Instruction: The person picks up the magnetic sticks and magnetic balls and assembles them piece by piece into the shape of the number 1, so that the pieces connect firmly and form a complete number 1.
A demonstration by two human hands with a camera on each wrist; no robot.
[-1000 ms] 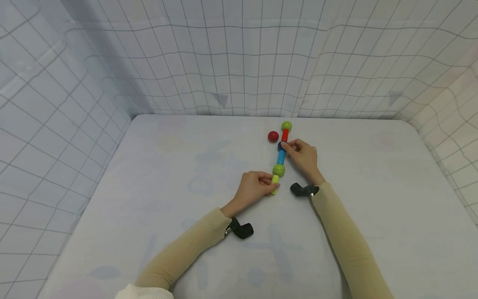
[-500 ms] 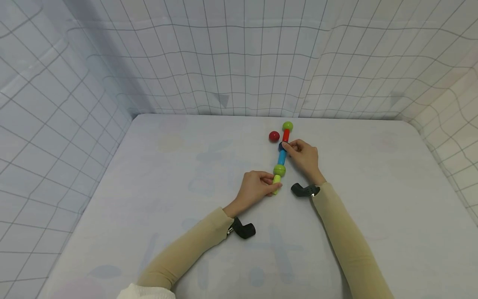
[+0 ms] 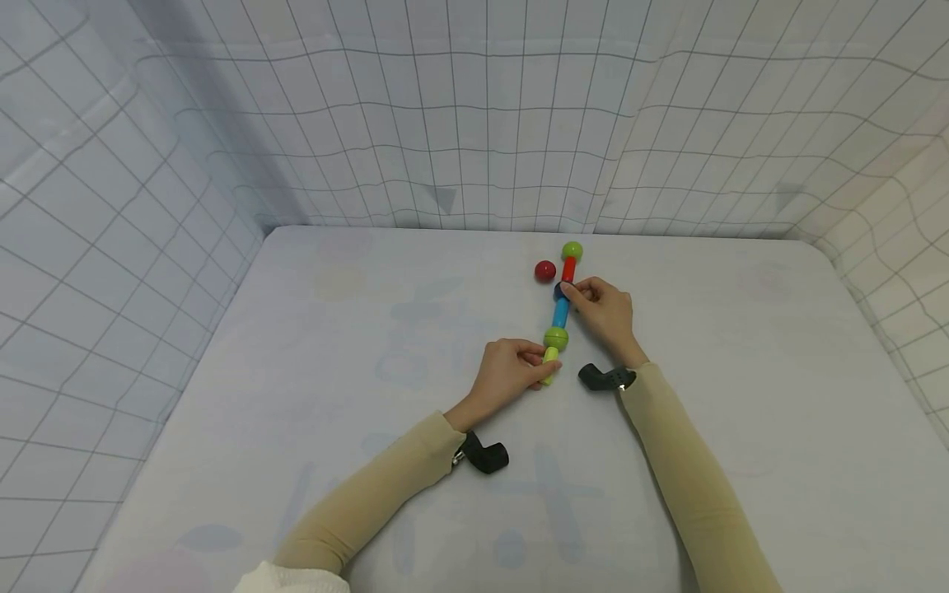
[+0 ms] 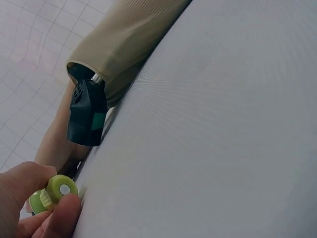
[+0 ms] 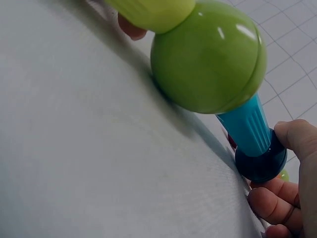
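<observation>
My left hand (image 3: 504,369) pinches a short yellow-green rod (image 3: 551,354) between thumb and fingers. That rod meets a large green ball (image 3: 556,338), from which a blue rod (image 3: 560,313) runs to a dark blue ball (image 5: 260,161). Thumb and fingers of my right hand (image 3: 606,313) pinch this dark blue ball. Beyond it the line goes on with a red rod (image 3: 568,268) and a smaller green ball (image 3: 572,250) at the far end. In the left wrist view, the yellow-green rod's near end (image 4: 65,189) shows a pale round disc.
A loose red ball (image 3: 544,271) lies just left of the red rod on the white table (image 3: 334,346). A grid-patterned curtain (image 3: 474,132) stands behind the table's far edge. Black wrist cameras (image 3: 485,455) sit on both forearms.
The head view has shifted very slightly. Both hands keep their holds, and the line of rods and balls looks the same.
</observation>
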